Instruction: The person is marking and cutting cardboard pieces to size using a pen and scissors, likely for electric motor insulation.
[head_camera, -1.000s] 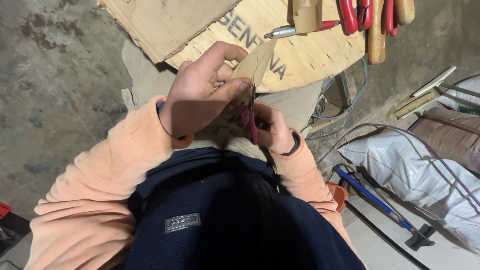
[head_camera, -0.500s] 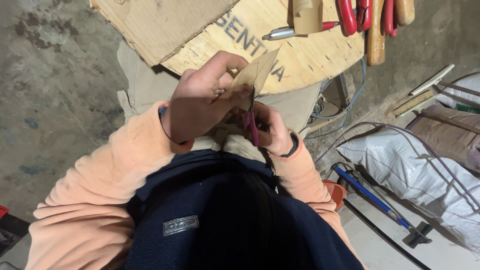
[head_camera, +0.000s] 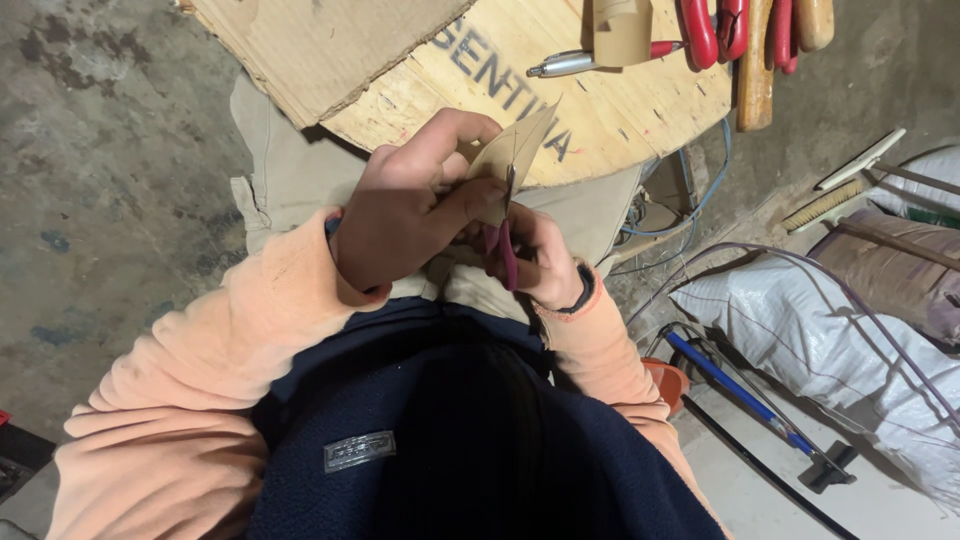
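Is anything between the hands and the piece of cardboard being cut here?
Nothing visible. The left hand pinches the small cardboard piece directly, and the right hand holds pink-handled scissors whose blades meet the piece's lower edge. The wooden spool table lies behind, not between.

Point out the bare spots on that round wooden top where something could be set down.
Bare wood lies on the round wooden top between the cardboard sheet and the marker pen. The far right edge is crowded with red-handled pliers and wooden handles.

Matt brown cardboard piece (head_camera: 515, 160), glossy pink plastic scissor handles (head_camera: 507, 255), rough wooden tabletop (head_camera: 640, 110)
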